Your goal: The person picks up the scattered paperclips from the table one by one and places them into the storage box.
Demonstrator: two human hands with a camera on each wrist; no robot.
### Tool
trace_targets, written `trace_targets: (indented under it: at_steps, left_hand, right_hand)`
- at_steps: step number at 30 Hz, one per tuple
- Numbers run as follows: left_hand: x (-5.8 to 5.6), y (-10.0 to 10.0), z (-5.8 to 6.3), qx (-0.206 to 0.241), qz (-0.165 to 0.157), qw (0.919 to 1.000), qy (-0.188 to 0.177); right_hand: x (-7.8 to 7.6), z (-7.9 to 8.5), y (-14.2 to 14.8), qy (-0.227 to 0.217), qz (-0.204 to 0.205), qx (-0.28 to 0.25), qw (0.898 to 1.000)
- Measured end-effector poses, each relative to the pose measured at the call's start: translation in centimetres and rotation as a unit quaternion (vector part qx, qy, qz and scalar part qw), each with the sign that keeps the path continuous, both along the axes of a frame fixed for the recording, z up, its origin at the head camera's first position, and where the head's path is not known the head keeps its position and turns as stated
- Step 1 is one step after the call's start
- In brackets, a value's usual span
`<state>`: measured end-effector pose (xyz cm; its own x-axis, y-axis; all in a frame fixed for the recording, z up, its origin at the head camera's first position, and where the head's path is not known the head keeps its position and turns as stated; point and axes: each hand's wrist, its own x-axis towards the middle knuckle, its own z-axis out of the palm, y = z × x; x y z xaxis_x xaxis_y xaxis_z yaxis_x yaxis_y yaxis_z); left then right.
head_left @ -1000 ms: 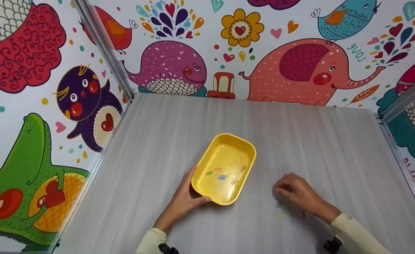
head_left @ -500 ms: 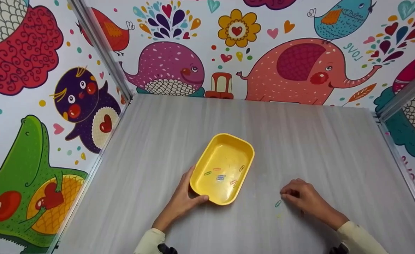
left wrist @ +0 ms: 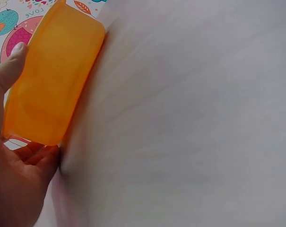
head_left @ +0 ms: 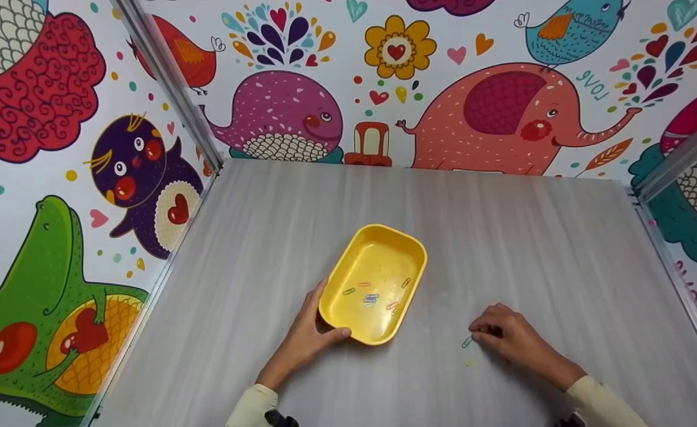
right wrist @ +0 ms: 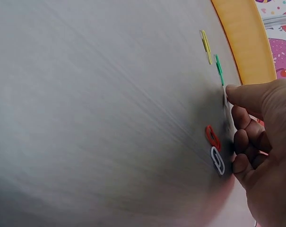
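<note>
In the head view my left hand [head_left: 304, 335] grips the near left corner of a yellow plastic tray [head_left: 413, 249], thumb on the rim. The left wrist view shows the tray's outer wall [left wrist: 53, 71] between thumb and fingers. Several coloured paper clips lie inside, among them a blue paper clip [head_left: 372, 298]. My right hand [head_left: 514, 338] is low over the table, fingers curled, its thumb tip at the end of a green paper clip [right wrist: 220, 70]. Whether thumb and forefinger pinch it is hidden. A yellow paper clip [right wrist: 206, 47] lies just beyond.
Under the right hand, in its wrist view, lie a red paper clip [right wrist: 212, 137] and a white paper clip [right wrist: 217, 161]. The grey table [head_left: 301, 213] is bounded by printed cartoon walls [head_left: 384, 89] at the back and sides, with metal rails [head_left: 176, 89] at the corners.
My right hand has come back towards me and slightly right, then edged onto the end of the green paper clip. The left hand and tray stay in place.
</note>
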<state>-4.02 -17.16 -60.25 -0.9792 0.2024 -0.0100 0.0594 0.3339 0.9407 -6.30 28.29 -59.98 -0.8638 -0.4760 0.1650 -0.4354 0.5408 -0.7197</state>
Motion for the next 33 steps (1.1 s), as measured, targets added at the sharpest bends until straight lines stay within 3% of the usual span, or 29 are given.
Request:
trace_targets:
  at_steps: [6,17,25,33]
  left_hand:
    - [0.0,0.0,0.2,0.004,0.004,0.9999,-0.011]
    - [0.0,0.0,0.0,0.012,0.002,0.9999,-0.010]
    - [0.0,0.0,0.1,0.010,0.001,0.9999,-0.011]
    - [0.0,0.0,0.1,0.008,-0.001,1.0000,-0.002]
  right_hand:
    - [0.0,-0.2,0.0,0.023,0.022,-0.019,0.999]
    - [-0.2,-0.3,0.1,0.042,0.033,0.001,0.999]
    - [-0.4,-0.7,0.2,0.065,0.068,-0.002,0.996]
    - [-0.9,-1.1,0.0,0.144,0.108,-0.012,0.984]
